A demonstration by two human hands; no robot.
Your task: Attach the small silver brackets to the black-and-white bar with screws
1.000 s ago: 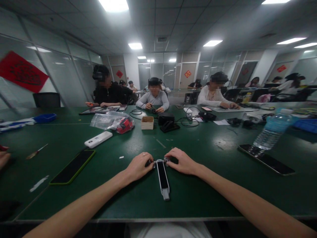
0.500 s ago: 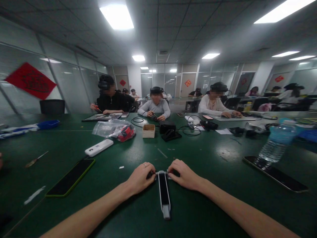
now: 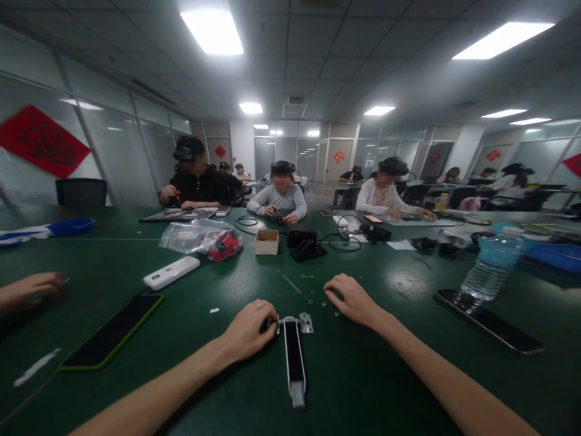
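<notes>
A long narrow piece (image 3: pixel 294 354), black with a pale frame and a grey block at its near end, lies on the green table. Across its far end sits a silver metal bracket (image 3: pixel 307 323) with holes, whose right plate shows uncovered. My left hand (image 3: pixel 254 324) pinches the bracket's left end; its fingertips partly hide that end. To the right, apart from the bracket, my right hand (image 3: pixel 351 297) is low over the table with fingers bent and thumb apart, and I see nothing in it. Several small nuts or rings (image 3: pixel 324 304) lie just left of and below its fingertips.
Left are a green-edged phone (image 3: pixel 113 330), a white power bank (image 3: pixel 171 272) and another person's hand (image 3: pixel 31 290). Ahead stand a small box (image 3: pixel 266 242) and a plastic bag (image 3: pixel 200 239). Right, a water bottle (image 3: pixel 490 266) stands by a dark phone (image 3: pixel 490 321). Several people sit opposite.
My right hand has let go of the bracket's right end and moved right and farther out, uncovering the plate and small rings. My left hand stays on the bracket. Another person's hand has come in at left.
</notes>
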